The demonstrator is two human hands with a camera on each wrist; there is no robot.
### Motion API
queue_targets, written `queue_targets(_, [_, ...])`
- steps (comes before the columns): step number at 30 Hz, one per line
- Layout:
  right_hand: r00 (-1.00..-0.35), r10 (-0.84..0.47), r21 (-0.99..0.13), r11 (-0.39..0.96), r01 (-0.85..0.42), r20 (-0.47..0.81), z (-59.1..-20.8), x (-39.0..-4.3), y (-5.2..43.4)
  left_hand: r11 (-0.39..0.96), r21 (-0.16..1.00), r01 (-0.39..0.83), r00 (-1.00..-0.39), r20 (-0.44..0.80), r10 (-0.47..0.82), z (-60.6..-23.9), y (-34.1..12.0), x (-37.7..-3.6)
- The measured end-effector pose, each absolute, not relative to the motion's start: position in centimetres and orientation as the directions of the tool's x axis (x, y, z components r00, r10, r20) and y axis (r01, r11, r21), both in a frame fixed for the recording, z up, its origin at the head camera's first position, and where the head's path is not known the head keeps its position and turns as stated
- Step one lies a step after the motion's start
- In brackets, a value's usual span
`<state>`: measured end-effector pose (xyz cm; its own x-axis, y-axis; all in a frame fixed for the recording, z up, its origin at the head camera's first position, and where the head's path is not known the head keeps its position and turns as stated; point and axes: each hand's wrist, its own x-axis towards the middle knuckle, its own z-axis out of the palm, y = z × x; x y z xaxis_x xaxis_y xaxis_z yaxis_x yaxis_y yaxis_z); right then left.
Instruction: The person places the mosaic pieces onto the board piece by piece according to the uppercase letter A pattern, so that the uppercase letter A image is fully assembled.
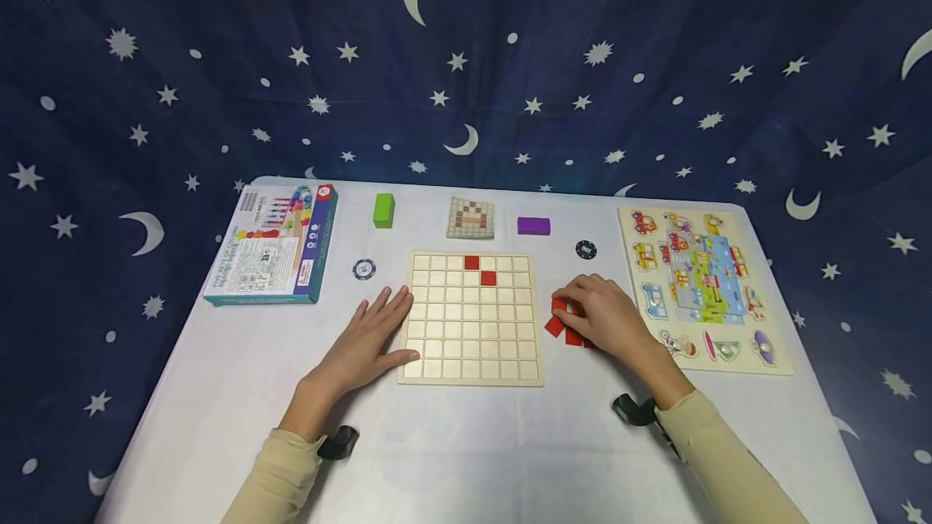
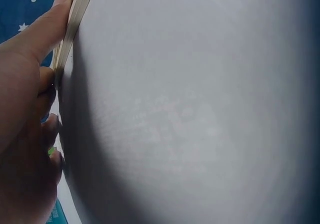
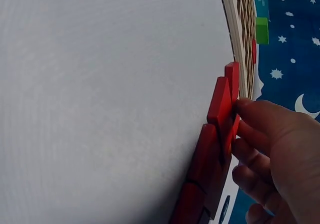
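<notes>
A square wooden grid board (image 1: pixel 471 330) lies on the white table, with one red tile (image 1: pixel 472 263) in its top row and another red tile (image 1: pixel 489 278) in the row below. My left hand (image 1: pixel 364 346) rests at the board's left edge with fingers spread and straight; in the left wrist view the thumb (image 2: pixel 52 21) lies against the board's side (image 2: pixel 77 13). Right of the board, my right hand (image 1: pixel 600 314) bends over a cluster of red tiles (image 1: pixel 574 337) and pinches one between thumb and index finger. The right wrist view shows those fingertips at the tiles (image 3: pixel 220 101). The hand partly hides the cluster.
Behind the board stand a green block (image 1: pixel 383 211), a small pattern card (image 1: pixel 470 218) and a purple block (image 1: pixel 534 226). A blue-white chip (image 1: pixel 364 268) and a black chip (image 1: pixel 586 249) flank it. A toy box (image 1: pixel 265 265) lies left, a picture puzzle (image 1: pixel 699 358) right.
</notes>
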<state>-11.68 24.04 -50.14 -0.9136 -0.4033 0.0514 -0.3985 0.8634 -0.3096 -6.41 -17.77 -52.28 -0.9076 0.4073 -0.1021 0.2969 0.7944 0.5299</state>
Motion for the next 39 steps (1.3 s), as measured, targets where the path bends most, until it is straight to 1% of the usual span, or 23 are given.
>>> queue_targets(7, [-0.91,-0.408,-0.272,0.87,-0.412,0.072,-50.1,-11.9,24.0,0.791,0.541,0.285,-0.906,-0.118,0.407,-52.2,-17.8,-6.5])
queue_targets(10, [-0.911,-0.402,-0.278,0.868,-0.411,0.093,-50.0,-12.2,23.4,0.791,0.543,0.281,-0.905,-0.124,0.407,-52.2,-17.8,-6.5])
queue_targets(16, [-0.907,-0.409,-0.316,0.851,-0.42,0.104,-49.7,-12.9,20.6,0.796,0.533,0.289,-0.908,-0.111,0.404,-52.2,-18.0,-6.4])
queue_targets(21, [-0.889,-0.449,-0.314,0.834,-0.454,0.094,-49.9,-13.5,18.0,0.789,0.535,0.302,-0.909,-0.088,0.407,-52.2,-17.9,-6.3])
queue_targets(26, [-0.878,-0.469,-0.317,0.822,-0.473,0.094,-50.2,-13.7,16.4,0.788,0.532,0.309,-0.908,-0.082,0.411,-52.3,-17.8,-6.3])
queue_targets(39, [-0.862,-0.494,-0.278,0.818,-0.504,0.111,-50.5,-13.7,16.0,0.785,0.542,0.299,-0.909,-0.088,0.407,-52.4,-17.9,-6.4])
